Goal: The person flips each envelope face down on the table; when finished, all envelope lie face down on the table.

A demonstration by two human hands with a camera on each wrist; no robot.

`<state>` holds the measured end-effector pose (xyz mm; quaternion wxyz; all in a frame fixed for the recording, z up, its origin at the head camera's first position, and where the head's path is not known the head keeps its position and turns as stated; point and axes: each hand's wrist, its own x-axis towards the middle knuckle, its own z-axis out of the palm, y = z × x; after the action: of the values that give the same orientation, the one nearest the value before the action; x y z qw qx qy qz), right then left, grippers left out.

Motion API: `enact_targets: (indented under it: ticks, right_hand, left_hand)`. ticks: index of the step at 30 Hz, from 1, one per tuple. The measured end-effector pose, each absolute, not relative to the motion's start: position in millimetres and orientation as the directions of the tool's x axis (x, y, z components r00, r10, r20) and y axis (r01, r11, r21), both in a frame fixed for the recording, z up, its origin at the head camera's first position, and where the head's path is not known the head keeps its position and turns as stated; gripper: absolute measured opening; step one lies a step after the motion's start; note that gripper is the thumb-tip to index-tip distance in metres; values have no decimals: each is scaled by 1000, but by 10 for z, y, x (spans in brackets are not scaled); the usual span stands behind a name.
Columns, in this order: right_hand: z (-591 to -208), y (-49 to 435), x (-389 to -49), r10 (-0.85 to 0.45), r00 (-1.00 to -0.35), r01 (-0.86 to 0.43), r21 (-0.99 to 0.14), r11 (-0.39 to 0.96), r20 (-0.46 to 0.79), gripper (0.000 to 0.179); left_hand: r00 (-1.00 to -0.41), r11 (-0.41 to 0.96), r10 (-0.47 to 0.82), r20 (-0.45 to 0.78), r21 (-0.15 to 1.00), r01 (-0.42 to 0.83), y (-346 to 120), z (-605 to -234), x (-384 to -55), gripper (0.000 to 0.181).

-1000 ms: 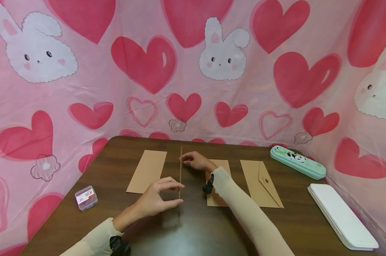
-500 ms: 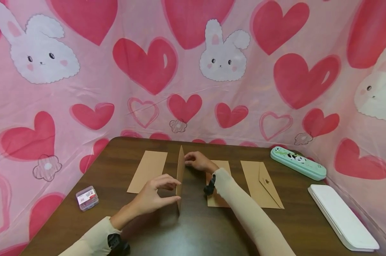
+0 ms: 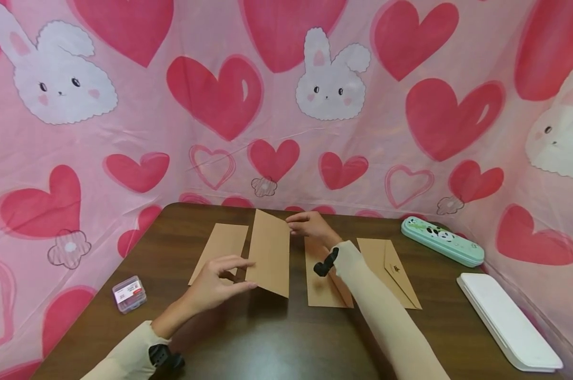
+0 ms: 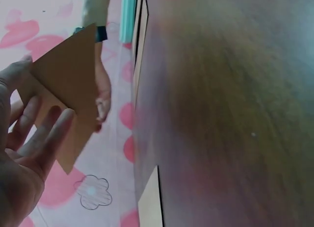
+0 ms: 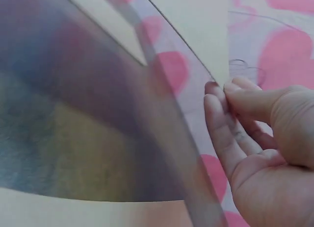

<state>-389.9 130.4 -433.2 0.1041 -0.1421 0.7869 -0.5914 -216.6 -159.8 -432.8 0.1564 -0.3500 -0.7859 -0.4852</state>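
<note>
Where fingers [image 5: 219, 118] pinch, paper envelope [image 3: 269, 250], flat, rectangular

Brown envelope [image 3: 270, 252] aloft, tilted

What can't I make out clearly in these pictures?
Head view: the printing on the small clear box, too small to read.
Head view: part of the middle flat envelope, covered by the black wristband.
Left wrist view: part of the right hand, hidden behind the held envelope.
Right wrist view: the held envelope's far end, cut off by the top edge.
</note>
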Motion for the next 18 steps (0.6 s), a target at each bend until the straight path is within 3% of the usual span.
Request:
enact_targets:
  ticks: [7,18]
  right_hand:
    - [-4191,1412,-3947,-302,-952,-100,-984,149,51,31]
    - [-4193,1408,-4033,-295,-954,-118,-976,183,60,29]
  left_hand:
    - [-723,345,486,491,652,675,-1614,-4394,-2224,46]
    - [-755,467,555,350,619,631,-1681,-4407,-2296,59]
